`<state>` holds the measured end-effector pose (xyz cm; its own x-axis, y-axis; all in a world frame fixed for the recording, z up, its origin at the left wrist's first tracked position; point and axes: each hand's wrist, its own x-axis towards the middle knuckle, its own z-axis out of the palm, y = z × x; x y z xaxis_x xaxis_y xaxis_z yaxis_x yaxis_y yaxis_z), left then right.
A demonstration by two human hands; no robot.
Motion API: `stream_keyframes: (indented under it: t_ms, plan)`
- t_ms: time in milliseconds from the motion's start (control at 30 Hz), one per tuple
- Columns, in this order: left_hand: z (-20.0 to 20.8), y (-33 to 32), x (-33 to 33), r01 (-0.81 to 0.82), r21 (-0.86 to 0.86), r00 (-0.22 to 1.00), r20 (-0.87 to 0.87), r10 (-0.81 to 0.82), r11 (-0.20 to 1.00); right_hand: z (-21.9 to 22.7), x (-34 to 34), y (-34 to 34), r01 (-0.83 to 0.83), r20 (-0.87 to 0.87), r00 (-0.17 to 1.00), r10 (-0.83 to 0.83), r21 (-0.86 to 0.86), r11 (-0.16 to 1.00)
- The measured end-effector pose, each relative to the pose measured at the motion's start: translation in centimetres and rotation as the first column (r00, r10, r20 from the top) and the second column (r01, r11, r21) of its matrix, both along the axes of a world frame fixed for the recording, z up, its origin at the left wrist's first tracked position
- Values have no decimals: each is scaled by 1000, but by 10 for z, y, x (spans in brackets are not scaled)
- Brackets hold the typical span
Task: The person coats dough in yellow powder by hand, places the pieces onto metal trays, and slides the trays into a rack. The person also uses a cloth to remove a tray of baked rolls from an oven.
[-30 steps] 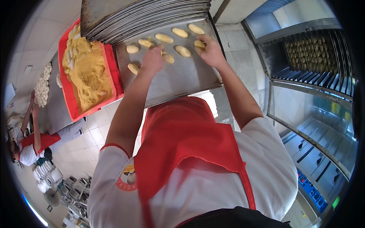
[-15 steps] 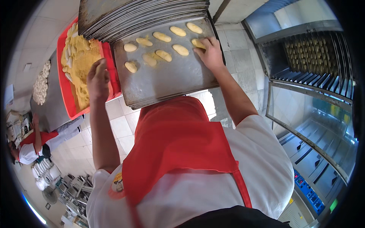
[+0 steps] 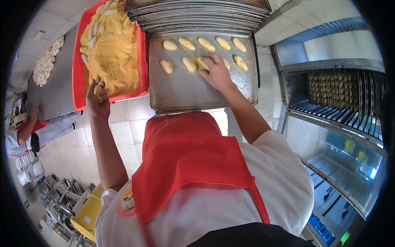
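Note:
On a metal baking tray [image 3: 177, 92] lie two rows of oval dough pieces dusted with yellow crumbs, such as the far-row piece [image 3: 206, 44]. My right hand [image 3: 218, 76] is over the near row, its fingers curled round a dough piece [image 3: 203, 62] at the middle of that row; the hand partly hides the piece to its right. My left hand [image 3: 98, 103] is at the near edge of a red bin [image 3: 78, 88] holding yellow crumbs [image 3: 113, 49] and several pale dough pieces. Another crumb-coated dough piece [image 3: 98, 91] sits in its curled fingers.
Stacked trays [image 3: 197, 18] stand beyond the baking tray. To the right are an open oven-like cabinet [image 3: 284, 88] with filled racks and a glass door [image 3: 308, 140]. At left, another person [image 3: 24, 133] works at a metal table [image 3: 53, 90] bearing a dough pile [image 3: 47, 61].
My view has swung left. My right hand has moved from the near row's right end to its middle. My left hand, turned palm up, now shows a dough piece in its fingers.

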<state>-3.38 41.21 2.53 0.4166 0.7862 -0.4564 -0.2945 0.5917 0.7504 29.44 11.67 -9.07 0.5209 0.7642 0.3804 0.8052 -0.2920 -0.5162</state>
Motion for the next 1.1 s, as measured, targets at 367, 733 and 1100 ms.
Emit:
stream_keyframes:
  t_ms: [367, 733, 1100]
  plan:
    - [-29, 122, -110, 82, 130, 990, -123, -66, 988, -35, 7, 12, 491, 298, 851, -433, -158, 857]
    - [-126, 215, -107, 992, 130, 130, -991, -45, -3, 56, -223, 273, -188, -301, 951, -72, -748, 637]
    - [-60, 301, 25, 592, 570, 785, -567, -250, 569, 67, -157, 464, 3, -664, 748, 18, 31, 1000]
